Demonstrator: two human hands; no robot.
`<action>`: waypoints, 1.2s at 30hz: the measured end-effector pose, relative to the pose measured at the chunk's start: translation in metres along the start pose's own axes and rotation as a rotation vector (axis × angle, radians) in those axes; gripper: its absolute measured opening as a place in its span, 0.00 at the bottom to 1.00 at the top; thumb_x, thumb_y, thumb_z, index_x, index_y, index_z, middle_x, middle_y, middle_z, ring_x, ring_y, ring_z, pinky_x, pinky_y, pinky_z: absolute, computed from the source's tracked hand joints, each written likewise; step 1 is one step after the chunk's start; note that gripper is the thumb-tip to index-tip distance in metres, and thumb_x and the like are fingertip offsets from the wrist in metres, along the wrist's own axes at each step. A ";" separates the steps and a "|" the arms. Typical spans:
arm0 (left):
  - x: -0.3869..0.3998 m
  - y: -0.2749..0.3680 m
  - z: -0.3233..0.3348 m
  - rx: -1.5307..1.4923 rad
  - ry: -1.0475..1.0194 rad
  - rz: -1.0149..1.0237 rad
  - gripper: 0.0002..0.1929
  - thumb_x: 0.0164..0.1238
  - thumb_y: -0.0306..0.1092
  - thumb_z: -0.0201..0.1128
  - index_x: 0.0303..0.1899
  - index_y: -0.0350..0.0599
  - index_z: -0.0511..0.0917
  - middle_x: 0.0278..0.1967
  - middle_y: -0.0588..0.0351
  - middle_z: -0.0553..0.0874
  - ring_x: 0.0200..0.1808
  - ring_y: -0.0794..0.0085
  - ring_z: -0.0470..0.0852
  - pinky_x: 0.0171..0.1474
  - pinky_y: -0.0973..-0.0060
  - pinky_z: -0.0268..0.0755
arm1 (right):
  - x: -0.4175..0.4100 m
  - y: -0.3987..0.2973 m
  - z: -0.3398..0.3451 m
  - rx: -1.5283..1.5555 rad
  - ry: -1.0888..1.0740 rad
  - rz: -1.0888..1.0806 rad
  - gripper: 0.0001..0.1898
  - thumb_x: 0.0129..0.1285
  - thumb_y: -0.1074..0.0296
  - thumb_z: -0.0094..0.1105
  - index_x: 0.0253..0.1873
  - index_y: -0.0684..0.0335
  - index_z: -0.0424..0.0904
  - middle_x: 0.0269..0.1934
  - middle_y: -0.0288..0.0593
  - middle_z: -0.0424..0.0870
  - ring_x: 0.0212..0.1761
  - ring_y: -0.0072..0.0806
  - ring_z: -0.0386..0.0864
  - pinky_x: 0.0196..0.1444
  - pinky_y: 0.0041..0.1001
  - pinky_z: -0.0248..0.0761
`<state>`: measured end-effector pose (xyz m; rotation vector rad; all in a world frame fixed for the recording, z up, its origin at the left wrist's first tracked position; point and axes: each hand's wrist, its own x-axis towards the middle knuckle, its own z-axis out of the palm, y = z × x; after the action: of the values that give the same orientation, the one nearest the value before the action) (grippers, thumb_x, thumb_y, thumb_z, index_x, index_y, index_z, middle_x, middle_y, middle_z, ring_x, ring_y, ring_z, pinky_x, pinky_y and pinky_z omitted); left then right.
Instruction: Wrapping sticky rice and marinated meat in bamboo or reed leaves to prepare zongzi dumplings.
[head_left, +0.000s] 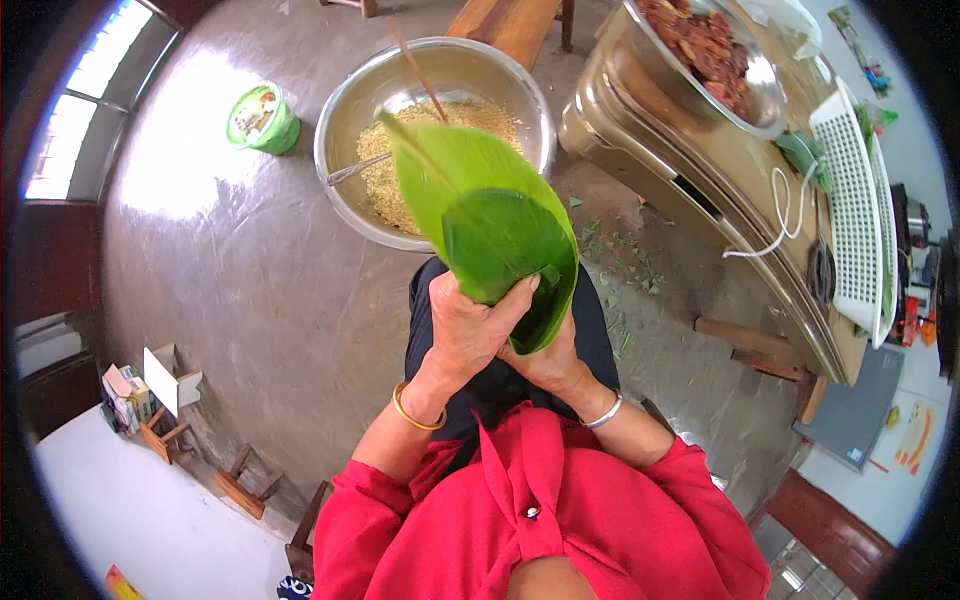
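Broad green leaves (495, 225), overlapping and curled together, stand up from both hands above my lap. My left hand (469, 322) grips their lower left edge, its thumb pressed against the inner fold. Around the right and lower side of the roll wraps my right hand (551, 364), its fingers largely hidden by the leaf. Just beyond is a large stainless steel bowl (337, 97) of pale yellowish grain (390, 195) resembling rice. A metal spoon (356, 169) and a thin brown stick (420, 75) rest in it. The leaf tips cover part of the bowl.
Right, a table (720, 172) carries a steel bowl (765, 112) of marinated meat pieces (705, 56), white string (784, 217), dark-handled scissors (821, 270) and a white perforated basket (847, 217). A green tub (281, 135) stands on the floor at left. A wooden bench (510, 26) lies beyond the grain bowl.
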<state>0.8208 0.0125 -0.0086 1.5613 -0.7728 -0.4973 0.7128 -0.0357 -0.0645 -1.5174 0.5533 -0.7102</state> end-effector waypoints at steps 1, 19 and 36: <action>0.005 -0.006 -0.004 0.002 0.009 -0.011 0.13 0.50 0.21 0.67 0.41 0.35 0.81 0.38 0.54 0.86 0.39 0.73 0.83 0.44 0.75 0.75 | 0.005 0.003 0.005 0.002 -0.010 0.010 0.39 0.46 0.70 0.74 0.60 0.67 0.58 0.50 0.50 0.72 0.52 0.37 0.74 0.54 0.29 0.69; 0.048 0.003 0.007 0.630 -0.355 0.105 0.38 0.58 0.55 0.62 0.58 0.32 0.61 0.28 0.45 0.82 0.32 0.53 0.82 0.47 0.64 0.68 | 0.082 0.019 -0.006 -0.178 -0.047 0.061 0.32 0.50 0.62 0.72 0.54 0.66 0.62 0.41 0.48 0.79 0.40 0.29 0.80 0.41 0.28 0.74; 0.096 -0.102 -0.012 0.843 -0.265 0.123 0.20 0.60 0.35 0.62 0.51 0.35 0.72 0.44 0.40 0.78 0.47 0.48 0.76 0.51 0.59 0.68 | 0.106 0.042 -0.042 -0.142 0.272 -0.103 0.29 0.47 0.75 0.72 0.52 0.67 0.64 0.39 0.49 0.80 0.39 0.34 0.80 0.41 0.30 0.73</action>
<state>0.9134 -0.0473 -0.0952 2.2208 -1.3901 -0.2948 0.7583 -0.1440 -0.0952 -1.5998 0.7468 -0.9830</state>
